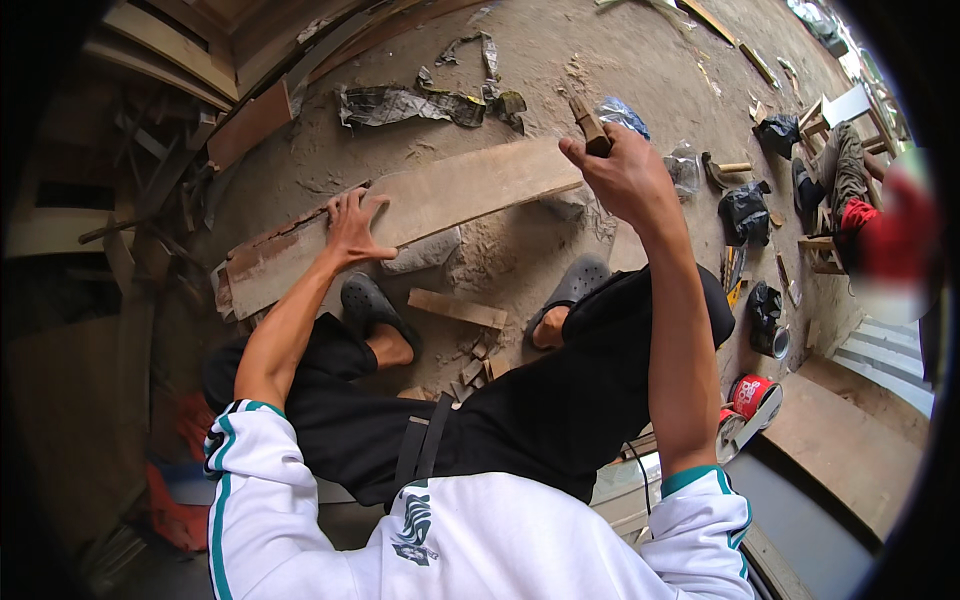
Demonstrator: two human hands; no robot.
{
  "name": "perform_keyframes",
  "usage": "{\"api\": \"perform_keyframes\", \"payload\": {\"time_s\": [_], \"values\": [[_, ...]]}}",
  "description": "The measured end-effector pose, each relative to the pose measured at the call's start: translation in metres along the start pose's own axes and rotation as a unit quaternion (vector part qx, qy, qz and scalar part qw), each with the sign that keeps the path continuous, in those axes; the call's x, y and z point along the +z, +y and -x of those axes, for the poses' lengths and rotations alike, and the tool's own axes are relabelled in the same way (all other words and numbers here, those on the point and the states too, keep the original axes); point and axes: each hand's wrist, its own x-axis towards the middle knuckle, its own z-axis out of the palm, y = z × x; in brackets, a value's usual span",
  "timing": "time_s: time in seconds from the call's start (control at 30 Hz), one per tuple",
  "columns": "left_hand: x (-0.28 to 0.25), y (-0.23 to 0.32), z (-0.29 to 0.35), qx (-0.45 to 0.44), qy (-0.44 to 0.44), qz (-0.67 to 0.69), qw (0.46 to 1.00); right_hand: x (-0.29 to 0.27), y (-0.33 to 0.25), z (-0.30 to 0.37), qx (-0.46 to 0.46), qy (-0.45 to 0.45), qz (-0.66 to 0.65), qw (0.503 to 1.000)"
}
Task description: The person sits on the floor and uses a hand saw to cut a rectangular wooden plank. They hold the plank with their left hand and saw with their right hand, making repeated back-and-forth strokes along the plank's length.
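A long, pale wooden board (470,190) with a rough reddish edge at its left end lies slantwise in front of my feet. My left hand (352,228) rests on its left half, fingers spread toward the far edge and thumb toward the near edge. Past the board's right end, my right hand (628,172) is closed round a short brown wooden piece (590,126). It looks like a tool's handle or body, but its kind is unclear and my fingers hide part of it. A grey stone-like block (424,251) sits under the board's near edge.
A small wood strip (457,308) and several offcuts (478,368) lie between my feet. Crumpled sheeting (410,105) is beyond the board. Black bags (746,212), a hammer-like tool (722,172) and red cans (750,398) are rightward. Another person (890,220) sits at far right; stacked timber (170,50) stands left.
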Motion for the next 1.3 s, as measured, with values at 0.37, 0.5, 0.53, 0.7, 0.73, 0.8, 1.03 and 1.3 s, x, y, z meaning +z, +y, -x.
{"api": "perform_keyframes", "payload": {"time_s": [0.37,0.5,0.53,0.7,0.73,0.8,1.03,1.3], "values": [[0.031,0.079,-0.075,0.015,0.106,0.094,0.99,-0.023,0.022,0.016,0.067,0.015,-0.031,0.997],[0.07,0.085,-0.084,0.012,0.096,0.116,0.988,-0.026,0.023,0.023,0.07,0.008,-0.019,0.997],[0.079,0.086,-0.085,0.011,0.092,0.117,0.989,-0.025,0.024,0.023,0.068,0.008,-0.016,0.998],[0.119,0.081,-0.089,0.043,0.064,0.13,0.988,-0.026,0.016,0.032,0.06,-0.006,-0.007,0.998],[0.124,0.079,-0.09,0.045,0.057,0.126,0.989,-0.023,0.019,0.032,0.06,-0.011,-0.005,0.998],[0.131,0.07,-0.089,0.046,0.045,0.112,0.992,-0.018,0.02,0.029,0.062,-0.026,-0.002,0.998],[0.147,0.047,-0.082,0.022,0.021,0.123,0.992,-0.005,0.016,0.024,0.052,-0.049,-0.033,0.997],[0.147,0.035,-0.074,0.001,-0.025,0.114,0.993,0.005,0.01,0.026,0.049,-0.073,-0.023,0.996]]}}
